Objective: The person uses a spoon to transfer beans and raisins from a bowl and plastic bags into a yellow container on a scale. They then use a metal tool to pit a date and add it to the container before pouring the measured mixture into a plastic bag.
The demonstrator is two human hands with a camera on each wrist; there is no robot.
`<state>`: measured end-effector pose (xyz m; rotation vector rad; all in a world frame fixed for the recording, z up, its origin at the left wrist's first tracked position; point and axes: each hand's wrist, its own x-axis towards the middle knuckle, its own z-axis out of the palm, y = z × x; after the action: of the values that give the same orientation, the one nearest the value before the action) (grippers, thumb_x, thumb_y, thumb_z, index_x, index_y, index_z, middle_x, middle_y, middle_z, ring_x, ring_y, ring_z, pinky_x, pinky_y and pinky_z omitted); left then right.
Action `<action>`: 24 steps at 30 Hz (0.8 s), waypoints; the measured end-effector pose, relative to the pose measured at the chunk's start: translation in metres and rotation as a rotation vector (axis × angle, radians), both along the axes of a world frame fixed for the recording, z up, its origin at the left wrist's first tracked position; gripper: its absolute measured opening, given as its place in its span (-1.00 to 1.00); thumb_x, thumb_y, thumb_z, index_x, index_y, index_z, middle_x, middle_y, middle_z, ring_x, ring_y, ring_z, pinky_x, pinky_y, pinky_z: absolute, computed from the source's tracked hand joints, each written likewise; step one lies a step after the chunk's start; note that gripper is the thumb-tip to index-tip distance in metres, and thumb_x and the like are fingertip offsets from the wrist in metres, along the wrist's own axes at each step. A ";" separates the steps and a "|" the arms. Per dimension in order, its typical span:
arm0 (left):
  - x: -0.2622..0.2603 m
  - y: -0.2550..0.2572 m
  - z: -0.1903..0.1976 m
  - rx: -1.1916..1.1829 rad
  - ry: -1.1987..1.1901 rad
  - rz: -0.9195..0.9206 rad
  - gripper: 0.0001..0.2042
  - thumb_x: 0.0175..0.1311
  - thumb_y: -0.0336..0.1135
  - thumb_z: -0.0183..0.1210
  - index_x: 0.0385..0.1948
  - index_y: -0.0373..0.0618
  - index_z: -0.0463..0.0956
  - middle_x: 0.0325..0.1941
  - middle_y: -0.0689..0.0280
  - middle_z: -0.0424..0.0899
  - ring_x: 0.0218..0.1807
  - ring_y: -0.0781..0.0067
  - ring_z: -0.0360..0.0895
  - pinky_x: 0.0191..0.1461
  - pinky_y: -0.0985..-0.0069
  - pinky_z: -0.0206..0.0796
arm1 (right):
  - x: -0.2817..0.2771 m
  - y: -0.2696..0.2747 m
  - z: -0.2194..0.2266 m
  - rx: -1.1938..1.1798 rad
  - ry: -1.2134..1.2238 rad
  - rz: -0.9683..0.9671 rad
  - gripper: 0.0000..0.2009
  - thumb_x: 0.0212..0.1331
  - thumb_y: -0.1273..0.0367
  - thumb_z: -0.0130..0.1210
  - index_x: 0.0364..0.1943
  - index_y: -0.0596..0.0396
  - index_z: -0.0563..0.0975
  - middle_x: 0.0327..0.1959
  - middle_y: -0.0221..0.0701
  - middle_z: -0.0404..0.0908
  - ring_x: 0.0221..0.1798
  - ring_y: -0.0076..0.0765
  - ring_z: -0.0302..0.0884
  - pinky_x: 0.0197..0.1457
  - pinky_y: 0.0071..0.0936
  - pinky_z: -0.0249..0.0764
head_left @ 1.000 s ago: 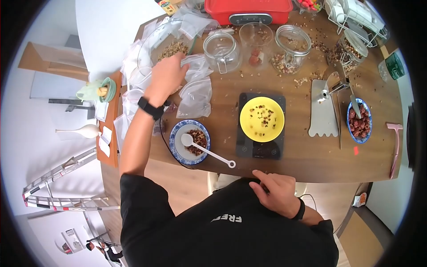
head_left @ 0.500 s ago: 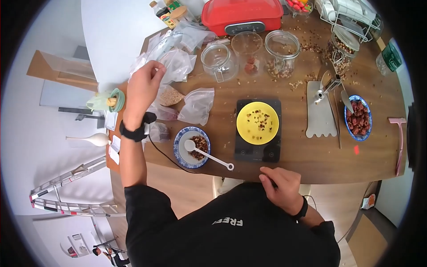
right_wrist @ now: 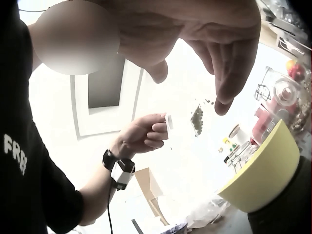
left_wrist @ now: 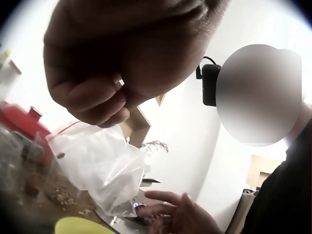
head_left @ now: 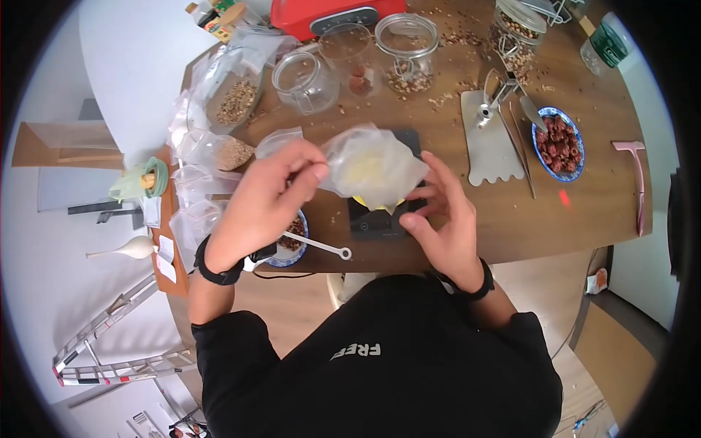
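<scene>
My left hand [head_left: 266,201] pinches the edge of a clear zip bag [head_left: 376,164], which spreads out above the yellow bowl [head_left: 381,207]. In the left wrist view the bag [left_wrist: 100,168] hangs below the fingers, with a red line along its top. Small green grains [right_wrist: 197,122] show at the bag's place in the right wrist view. My right hand [head_left: 449,226] is at the bag's other side, fingers apart and loosely bent, fingertips close to the plastic. Under the bowl lies a black kitchen scale [head_left: 380,228]; the bag hides most of the bowl.
To the left, a blue-rimmed bowl [head_left: 303,252] holds a dark grain mix and a white spoon [head_left: 318,244]. Plastic bags [head_left: 201,182] lie beyond it. Glass jars [head_left: 305,82] stand behind. Rightward are a metal scraper [head_left: 493,146] and a bowl of dried red fruit [head_left: 558,146].
My left hand has come from the bags at the left to above the yellow bowl, now with a zip bag. My right hand has risen from the table edge to the bag.
</scene>
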<state>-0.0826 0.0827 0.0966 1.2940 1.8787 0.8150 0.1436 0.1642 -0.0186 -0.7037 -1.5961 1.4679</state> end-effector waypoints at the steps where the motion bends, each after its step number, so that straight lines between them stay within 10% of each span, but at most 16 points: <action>1: 0.004 0.003 -0.005 -0.030 -0.013 -0.066 -0.92 0.51 -0.40 0.06 -0.17 -0.19 0.44 -0.48 0.53 0.35 -0.41 0.73 0.25 -0.33 0.68 0.12 | -0.002 0.000 -0.008 -0.057 0.069 0.015 -0.47 0.17 0.47 0.36 0.23 0.25 0.45 -0.08 -0.29 0.72 -0.13 -0.43 0.71 -0.17 -0.54 0.62; 10: 0.015 0.015 -0.006 -0.037 0.035 -0.133 -0.92 0.48 -0.41 0.10 -0.20 -0.20 0.46 -0.45 0.52 0.41 -0.42 0.77 0.25 -0.35 0.69 0.09 | 0.007 0.009 -0.012 -0.291 0.265 0.012 -0.74 0.36 0.42 0.21 0.03 0.26 0.54 -0.18 -0.35 0.74 -0.14 -0.58 0.66 0.00 -0.57 0.54; 24: -0.004 0.004 -0.024 0.012 -0.086 -0.030 -0.90 0.54 -0.34 0.02 -0.19 -0.15 0.43 -0.48 0.55 0.30 -0.43 0.78 0.17 -0.37 0.71 0.02 | 0.018 0.020 -0.036 -0.248 0.076 -0.181 -0.80 0.39 0.33 0.21 -0.29 0.22 0.60 -0.44 -0.52 0.65 -0.43 -0.71 0.48 -0.30 -0.70 0.41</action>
<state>-0.0861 0.0871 0.0728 1.2707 1.7854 0.8538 0.1616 0.1841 -0.0541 -0.8978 -1.2703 1.5530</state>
